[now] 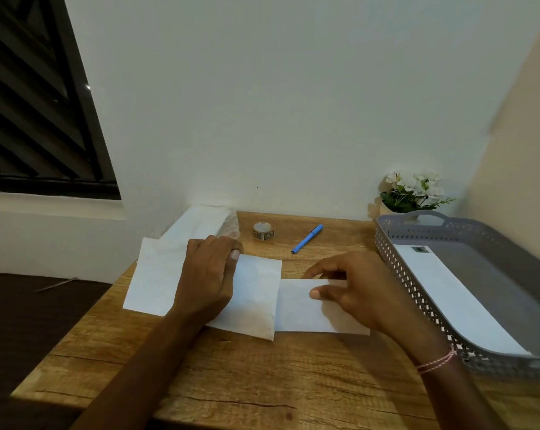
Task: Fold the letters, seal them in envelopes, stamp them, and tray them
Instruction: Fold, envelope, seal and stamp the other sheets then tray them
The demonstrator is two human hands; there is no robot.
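White paper [256, 293]; grey perforated tray [417, 293]; blue pen [307, 238]; wood-grain table [262, 383].

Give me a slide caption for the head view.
Left hand pins the envelope while right hand slides in a folded letter; tray alongside.

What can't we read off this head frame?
- Head view: whether the folded letter is entering the envelope; the right hand and left hand cover parts of both.
- Stamp on the trayed envelope: too small.
- Tray: right side cut off.
- Tape roll print: blurred.
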